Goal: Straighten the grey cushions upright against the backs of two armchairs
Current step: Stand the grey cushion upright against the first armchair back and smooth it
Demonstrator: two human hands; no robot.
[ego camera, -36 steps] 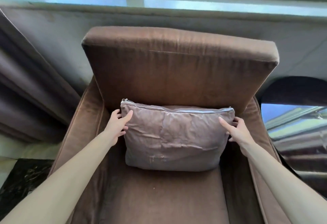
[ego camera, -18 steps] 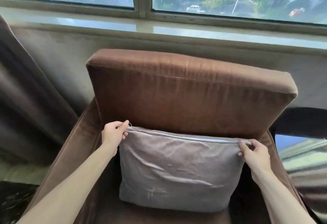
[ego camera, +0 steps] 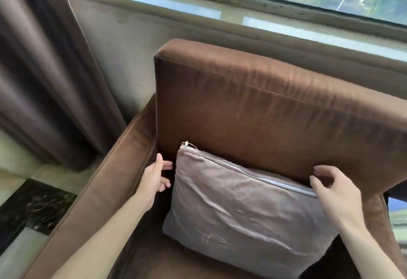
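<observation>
A grey cushion (ego camera: 240,208) with a zip along its top edge stands upright on the seat of a brown armchair (ego camera: 264,111), leaning against the chair's back. My left hand (ego camera: 154,177) hovers just left of the cushion's upper corner, fingers apart, not touching it. My right hand (ego camera: 337,192) is at the cushion's upper right corner, fingers spread and loosely curled, holding nothing. Only one armchair and one cushion are in view.
A brown curtain (ego camera: 41,69) hangs at the left. Behind the chair are a pale wall and a window sill (ego camera: 198,12) under a window. Dark marble floor (ego camera: 33,208) shows at the lower left beside the left armrest (ego camera: 103,190).
Both hands have let go of the cushion's top corners and moved slightly away. The view has swung to the left, so the chair now sits right of centre.
</observation>
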